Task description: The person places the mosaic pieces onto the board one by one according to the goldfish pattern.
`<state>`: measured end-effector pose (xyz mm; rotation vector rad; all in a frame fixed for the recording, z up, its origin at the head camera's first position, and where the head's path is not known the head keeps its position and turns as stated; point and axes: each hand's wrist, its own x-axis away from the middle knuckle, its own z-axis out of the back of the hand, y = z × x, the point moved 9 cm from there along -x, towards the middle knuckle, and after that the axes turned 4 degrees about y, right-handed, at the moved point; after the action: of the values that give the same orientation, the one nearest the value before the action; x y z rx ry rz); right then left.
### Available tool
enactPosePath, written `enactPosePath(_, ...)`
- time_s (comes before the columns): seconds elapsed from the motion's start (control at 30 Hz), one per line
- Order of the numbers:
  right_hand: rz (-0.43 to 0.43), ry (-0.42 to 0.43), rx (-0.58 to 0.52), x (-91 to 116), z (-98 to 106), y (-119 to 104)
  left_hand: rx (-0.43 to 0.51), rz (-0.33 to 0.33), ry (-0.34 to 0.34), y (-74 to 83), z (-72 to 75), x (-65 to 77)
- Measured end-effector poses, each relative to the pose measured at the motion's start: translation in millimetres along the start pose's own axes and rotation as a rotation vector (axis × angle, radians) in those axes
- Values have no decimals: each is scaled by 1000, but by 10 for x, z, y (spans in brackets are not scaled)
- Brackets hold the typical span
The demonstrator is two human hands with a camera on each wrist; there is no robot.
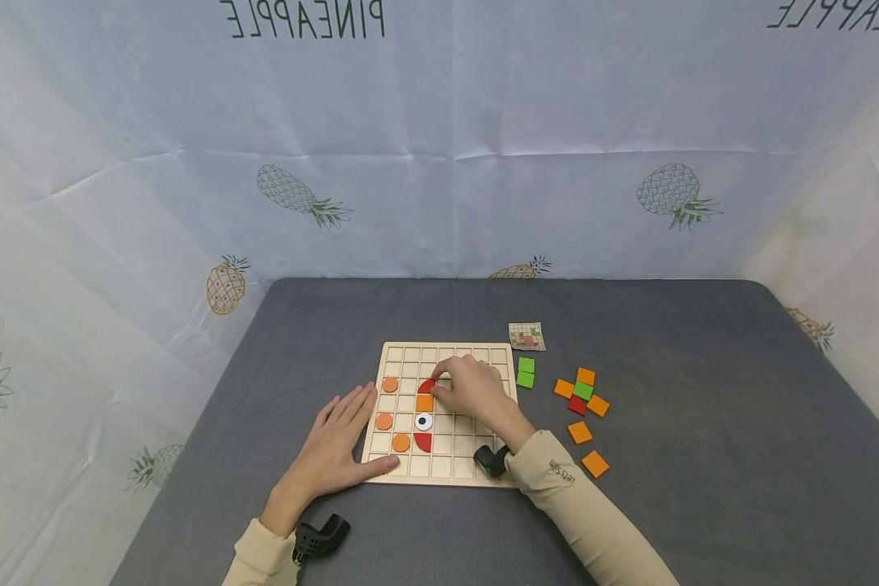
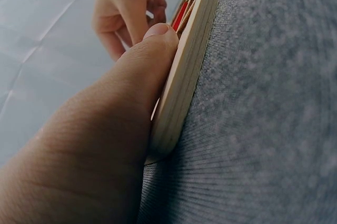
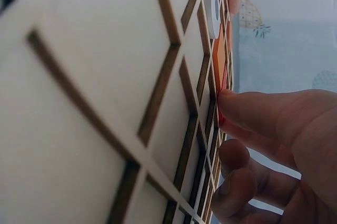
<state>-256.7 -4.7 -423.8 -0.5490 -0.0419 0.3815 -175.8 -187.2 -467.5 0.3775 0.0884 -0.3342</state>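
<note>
A red quarter-round piece sits at a cell of the wooden grid board, left of the board's middle, pinched between the thumb and forefinger of the right hand, which reaches in over the board's right half. In the same column, running toward the board's near edge, lie an orange square, a white disc with a black dot and a second red quarter-round. Three orange discs occupy cells nearer the board's left edge. The left hand grasps nothing; its fingers lie outstretched at the board's left edge, and its thumb rests on the near left corner. Just beside the board's right edge are two green squares, and a small printed card lies off its far right corner. Farther right of the board, loose orange squares lie with one green and one red square. The gray counter bears the board, and beyond its far edge hangs a pineapple-print cloth.
</note>
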Motion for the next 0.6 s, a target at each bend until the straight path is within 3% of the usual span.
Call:
enactPosePath(0.3, -3, 2, 23, 21, 14, 26, 0, 7, 3, -9, -9, 2)
enactPosePath(0.6, -5, 18, 2, 113, 158, 73, 3, 11, -1, -7, -19, -6)
